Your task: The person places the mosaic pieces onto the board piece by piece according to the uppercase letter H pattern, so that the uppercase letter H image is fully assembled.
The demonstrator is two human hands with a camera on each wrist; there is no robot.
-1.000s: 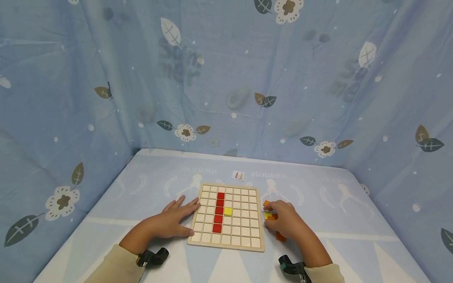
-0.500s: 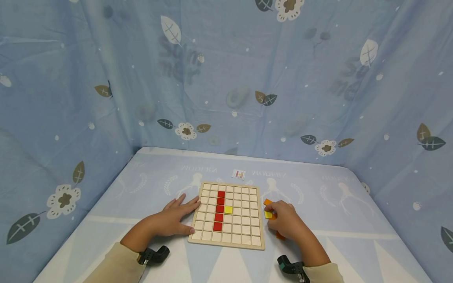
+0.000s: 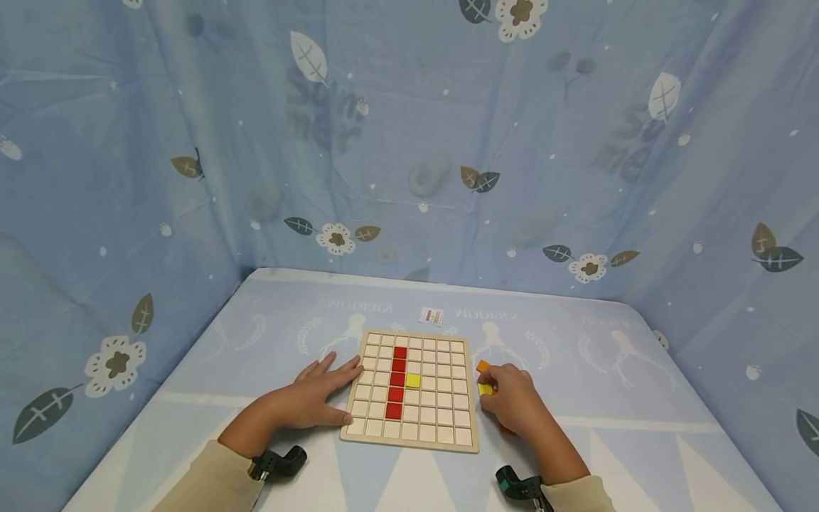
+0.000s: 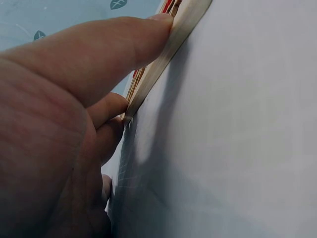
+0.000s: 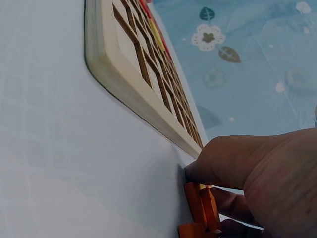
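A wooden grid board (image 3: 441,446) lies mid-table, holding a column of red tiles (image 3: 397,379) and one yellow tile (image 3: 413,380) right of it. My left hand (image 3: 315,398) rests at the board's left edge, fingers spread, thumb (image 4: 133,42) and fingertips touching the frame. Beside the right edge, my right hand (image 3: 512,400) is bent over a small pile, thumb and index finger around a loose yellow tile (image 3: 485,389). Orange tiles (image 5: 202,206) lie overlapping under the thumb (image 5: 213,161) in the right wrist view; I cannot tell whether one is pinched.
A small printed pattern card (image 3: 431,316) lies behind the board. Another orange tile (image 3: 483,365) shows just beyond my right fingertips. A blue patterned cloth (image 3: 409,142) hangs around the table's back and sides.
My right hand has shifted slightly over the pile, covering more of the orange tiles. The left hand stays at the board's edge, and the tiles on the board are unchanged.
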